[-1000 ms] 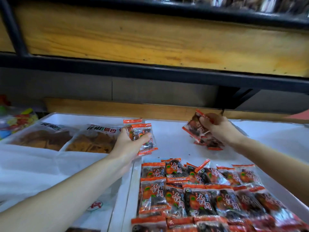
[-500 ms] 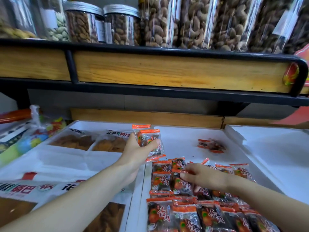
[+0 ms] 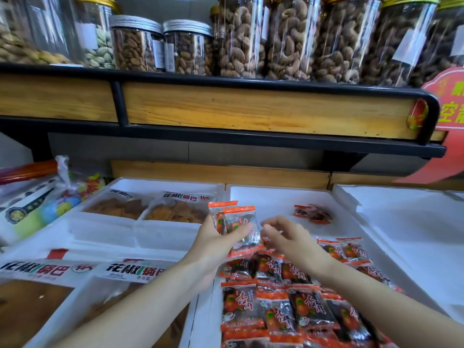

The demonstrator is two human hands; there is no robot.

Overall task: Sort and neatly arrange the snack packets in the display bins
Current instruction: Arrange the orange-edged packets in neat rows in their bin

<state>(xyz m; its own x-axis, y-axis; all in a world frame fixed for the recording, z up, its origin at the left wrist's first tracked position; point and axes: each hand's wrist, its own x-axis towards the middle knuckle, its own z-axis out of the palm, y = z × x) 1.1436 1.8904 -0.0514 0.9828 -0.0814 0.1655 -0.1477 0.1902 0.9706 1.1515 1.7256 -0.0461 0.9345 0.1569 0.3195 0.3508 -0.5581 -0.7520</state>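
Shop shelving: wooden shelf (image 3: 251,106) with jars of nuts (image 3: 241,38) on top, white foam bins on the worktop below.

Head view, the only one:
- Both my forearms reach forward over the middle bin (image 3: 271,199). Wrists are about level and the grips nearly meet.
- Half a second ago the right grip lay flat on the loose pile (image 3: 288,310). It's now lifted off and up beside the stack. Left grip hasn't changed.
- Left grip (image 3: 216,244): thumb on the front, fingers behind, clamped on a small stack of orange-edged packets (image 3: 238,222), held upright over the bin's left side.
- Right grip (image 3: 288,237): fingers loosely curled, tips at the stack's right edge. Can't tell whether it pinches anything.
- The pile fills the bin's near part. A few packets (image 3: 313,214) sit apart at the back.
- Crisp bags (image 3: 175,209) are in the left bin.
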